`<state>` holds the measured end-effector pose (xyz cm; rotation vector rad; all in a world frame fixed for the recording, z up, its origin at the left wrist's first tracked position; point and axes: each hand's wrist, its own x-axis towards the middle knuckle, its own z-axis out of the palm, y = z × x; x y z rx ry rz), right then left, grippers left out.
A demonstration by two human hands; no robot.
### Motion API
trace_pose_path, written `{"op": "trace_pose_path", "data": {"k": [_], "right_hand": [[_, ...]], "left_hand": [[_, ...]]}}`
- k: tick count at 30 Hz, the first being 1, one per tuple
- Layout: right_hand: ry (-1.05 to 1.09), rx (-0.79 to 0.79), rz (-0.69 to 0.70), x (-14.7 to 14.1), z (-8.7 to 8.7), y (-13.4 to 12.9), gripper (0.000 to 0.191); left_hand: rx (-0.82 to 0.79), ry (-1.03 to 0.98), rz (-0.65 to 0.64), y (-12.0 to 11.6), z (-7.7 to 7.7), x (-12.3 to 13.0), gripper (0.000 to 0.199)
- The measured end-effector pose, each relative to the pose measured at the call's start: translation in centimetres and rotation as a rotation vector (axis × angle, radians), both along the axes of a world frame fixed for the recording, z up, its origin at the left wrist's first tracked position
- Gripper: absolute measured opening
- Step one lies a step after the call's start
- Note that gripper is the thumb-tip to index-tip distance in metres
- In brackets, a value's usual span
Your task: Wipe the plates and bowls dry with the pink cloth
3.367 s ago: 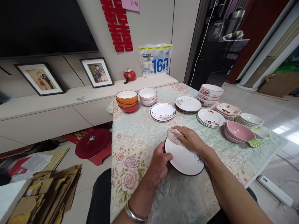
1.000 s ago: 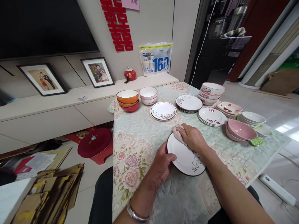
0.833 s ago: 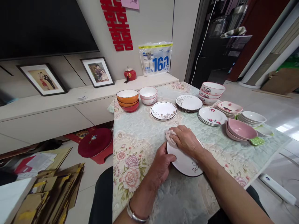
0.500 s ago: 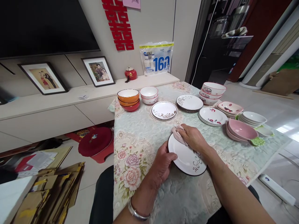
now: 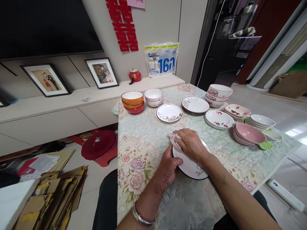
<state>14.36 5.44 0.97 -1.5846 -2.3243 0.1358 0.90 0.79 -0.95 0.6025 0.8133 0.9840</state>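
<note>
My left hand grips the left rim of a white plate with a dark edge and a brown scroll pattern, its thumb lying on the upper face. The plate is held over the near part of the table, tilted a little. A pale pink cloth is bunched under the fingers of my right hand, which presses it against the plate's far left rim. My right hand and wrist cover much of the plate's upper and right side. Beyond my hands lies a small stack of patterned white plates.
On the floral tablecloth stand orange bowls, white bowls, more plates, flower plates, tall bowls and pink dishes. A red stool and flattened cardboard are on the floor at left.
My right hand has slid left with the cloth along the plate's far rim, now covering more of the plate. My left hand keeps its hold in the same place.
</note>
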Motion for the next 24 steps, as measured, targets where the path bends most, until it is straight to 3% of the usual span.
{"op": "trace_pose_path", "data": {"k": [2,4,9,11,16,18,20,24], "right_hand": [[0.005,0.009,0.122,-0.3,0.1,-0.2,0.03],[0.004,-0.003,0.149,0.1,0.1,0.1,0.025],[0.034,-0.088,-0.201,2.2,-0.4,1.2,0.033],[0.007,-0.074,-0.227,2.1,-0.4,1.1,0.032],[-0.028,0.006,0.069,0.0,0.1,0.0,0.024],[-0.042,-0.003,0.117,-0.2,0.2,0.0,0.023],[-0.035,-0.037,0.089,0.1,0.2,0.2,0.026],[0.039,-0.104,-0.108,1.0,-0.2,0.6,0.032]], "left_hand": [[-0.018,0.027,0.017,0.0,0.0,0.0,0.049],[-0.02,0.034,0.01,-0.1,0.2,0.0,0.049],[0.025,-0.019,-0.045,-0.2,0.8,-0.1,0.067],[0.029,-0.021,-0.045,-0.1,0.9,-0.1,0.068],[-0.01,0.045,0.001,-0.1,0.3,-0.1,0.049],[-0.014,0.069,0.009,-0.2,0.2,-0.1,0.044],[0.014,0.066,-0.029,-0.2,0.2,-0.1,0.048],[0.077,0.028,-0.102,-0.2,0.5,-0.2,0.056]]}}
